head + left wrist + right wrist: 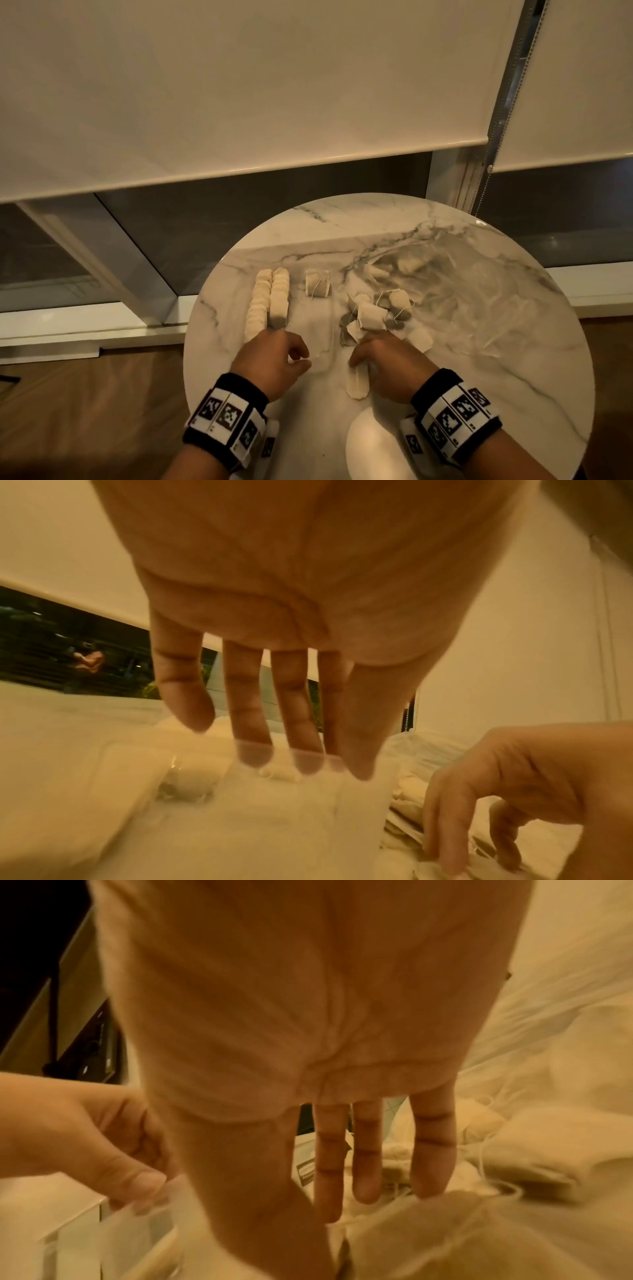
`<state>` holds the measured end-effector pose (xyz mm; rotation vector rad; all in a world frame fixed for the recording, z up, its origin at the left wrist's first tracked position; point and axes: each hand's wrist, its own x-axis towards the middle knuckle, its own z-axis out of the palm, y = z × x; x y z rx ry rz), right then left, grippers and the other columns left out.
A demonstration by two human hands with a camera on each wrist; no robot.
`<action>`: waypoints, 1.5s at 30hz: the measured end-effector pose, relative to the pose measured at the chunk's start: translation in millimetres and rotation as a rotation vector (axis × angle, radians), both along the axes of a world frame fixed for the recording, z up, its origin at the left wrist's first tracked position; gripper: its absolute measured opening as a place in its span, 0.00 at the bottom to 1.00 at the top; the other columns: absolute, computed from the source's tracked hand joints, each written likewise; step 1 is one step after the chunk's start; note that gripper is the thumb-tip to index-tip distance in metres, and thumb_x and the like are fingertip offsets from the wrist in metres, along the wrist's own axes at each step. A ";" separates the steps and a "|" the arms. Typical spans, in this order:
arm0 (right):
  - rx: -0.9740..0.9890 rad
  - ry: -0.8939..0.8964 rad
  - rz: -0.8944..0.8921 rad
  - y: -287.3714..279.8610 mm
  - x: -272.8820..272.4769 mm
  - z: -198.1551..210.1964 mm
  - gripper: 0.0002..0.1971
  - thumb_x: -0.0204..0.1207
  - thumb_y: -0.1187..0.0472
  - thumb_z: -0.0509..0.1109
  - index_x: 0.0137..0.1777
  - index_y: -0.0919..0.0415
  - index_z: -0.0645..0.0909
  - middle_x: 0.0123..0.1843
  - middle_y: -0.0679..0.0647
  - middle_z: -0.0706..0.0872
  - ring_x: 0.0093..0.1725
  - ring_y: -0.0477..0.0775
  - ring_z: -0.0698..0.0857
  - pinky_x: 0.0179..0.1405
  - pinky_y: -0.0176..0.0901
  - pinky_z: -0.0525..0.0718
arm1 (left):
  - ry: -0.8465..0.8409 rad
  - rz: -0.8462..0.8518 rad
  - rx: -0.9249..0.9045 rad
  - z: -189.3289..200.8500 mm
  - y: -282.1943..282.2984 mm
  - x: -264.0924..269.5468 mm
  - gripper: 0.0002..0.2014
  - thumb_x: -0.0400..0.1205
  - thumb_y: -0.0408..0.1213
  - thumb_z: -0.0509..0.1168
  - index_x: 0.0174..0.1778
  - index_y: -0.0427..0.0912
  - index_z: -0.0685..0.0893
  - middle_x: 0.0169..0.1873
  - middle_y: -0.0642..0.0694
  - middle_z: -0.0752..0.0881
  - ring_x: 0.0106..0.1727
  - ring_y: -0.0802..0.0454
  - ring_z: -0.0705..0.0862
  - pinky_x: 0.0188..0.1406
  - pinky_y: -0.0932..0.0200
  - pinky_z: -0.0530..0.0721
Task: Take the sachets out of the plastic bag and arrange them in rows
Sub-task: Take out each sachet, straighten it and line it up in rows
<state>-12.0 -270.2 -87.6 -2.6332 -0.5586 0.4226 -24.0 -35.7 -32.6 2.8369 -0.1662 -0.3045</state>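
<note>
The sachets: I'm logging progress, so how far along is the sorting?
Done: two rows of pale paper sachets, plus one apart. In hand: the left hand pinches a clear plastic bag; the right hand holds sachets. Left: a loose pile.

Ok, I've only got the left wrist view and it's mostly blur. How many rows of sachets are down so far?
Observer: Two rows of sachets, side by side on the left of the table.
Operator: Where's the plastic bag?
Observer: The plastic bag lies crumpled on the right, with a loose pile of sachets between it and the rows.
Operator: What is the left hand on?
Observer: The left hand pinches a clear wrapper under its thumb.
</note>
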 end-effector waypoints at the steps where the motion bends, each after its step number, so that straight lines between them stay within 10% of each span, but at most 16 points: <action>1: -0.033 0.005 0.040 1.1 -1.3 -1.4 0.24 0.72 0.67 0.69 0.63 0.41 0.85 0.64 0.43 0.80 0.70 0.49 0.75 0.67 0.50 0.78 | -0.041 0.011 -0.005 -2.3 -1.8 -3.5 0.10 0.81 0.54 0.69 0.54 0.60 0.89 0.47 0.64 0.86 0.46 0.65 0.81 0.47 0.67 0.79; 11: 0.011 -0.079 0.029 2.1 -0.3 -6.2 0.10 0.76 0.43 0.74 0.53 0.44 0.90 0.57 0.41 0.79 0.63 0.47 0.73 0.62 0.49 0.78 | -0.159 0.102 -0.146 -23.1 -8.4 -13.7 0.05 0.80 0.51 0.70 0.47 0.60 0.90 0.46 0.62 0.88 0.48 0.62 0.84 0.55 0.57 0.82; 21: 0.782 0.131 -0.280 19.0 22.1 41.7 0.03 0.79 0.65 0.76 0.44 0.58 0.89 0.35 0.52 0.91 0.33 0.44 0.87 0.32 0.35 0.82 | -0.212 0.135 -0.445 -27.5 -8.9 -21.1 0.07 0.80 0.48 0.72 0.52 0.56 0.90 0.44 0.61 0.88 0.47 0.65 0.82 0.47 0.69 0.79; 25: 0.681 0.267 -0.223 54.8 45.0 44.0 0.04 0.80 0.65 0.75 0.44 0.57 0.86 0.32 0.49 0.88 0.32 0.45 0.87 0.30 0.39 0.85 | -0.395 0.318 -0.389 -28.6 22.4 -16.4 0.12 0.77 0.43 0.75 0.56 0.53 0.89 0.52 0.51 0.86 0.56 0.50 0.82 0.60 0.54 0.80; 32: 0.385 0.457 -0.173 115.0 90.9 38.8 0.02 0.79 0.68 0.74 0.49 0.63 0.85 0.38 0.60 0.90 0.36 0.55 0.89 0.39 0.46 0.92 | -0.047 0.576 -0.382 -49.3 55.4 -21.4 0.49 0.71 0.66 0.72 0.82 0.42 0.65 0.75 0.41 0.76 0.75 0.42 0.74 0.74 0.48 0.74; 37: 0.234 0.476 -0.205 139.4 115.9 34.7 0.07 0.75 0.72 0.77 0.43 0.60 0.84 0.36 0.59 0.88 0.36 0.57 0.89 0.34 0.46 0.92 | -0.049 0.533 -0.529 -55.7 53.2 -24.7 0.39 0.69 0.64 0.75 0.72 0.48 0.74 0.62 0.49 0.86 0.59 0.50 0.85 0.55 0.58 0.81; 41: 0.147 0.473 -0.214 153.0 128.4 26.1 0.10 0.69 0.69 0.82 0.49 0.65 0.87 0.46 0.63 0.92 0.52 0.64 0.92 0.55 0.61 0.91 | -0.082 0.507 -0.607 -56.2 55.1 -25.9 0.30 0.70 0.58 0.78 0.65 0.51 0.80 0.55 0.55 0.88 0.53 0.57 0.85 0.49 0.64 0.79; 45: 0.031 0.410 -0.174 159.1 137.2 24.3 0.17 0.70 0.61 0.83 0.57 0.67 0.88 0.53 0.59 0.92 0.55 0.57 0.90 0.61 0.56 0.89 | -0.108 0.498 -0.625 -59.4 57.6 -25.4 0.30 0.70 0.59 0.78 0.64 0.52 0.80 0.55 0.54 0.88 0.54 0.56 0.85 0.49 0.63 0.79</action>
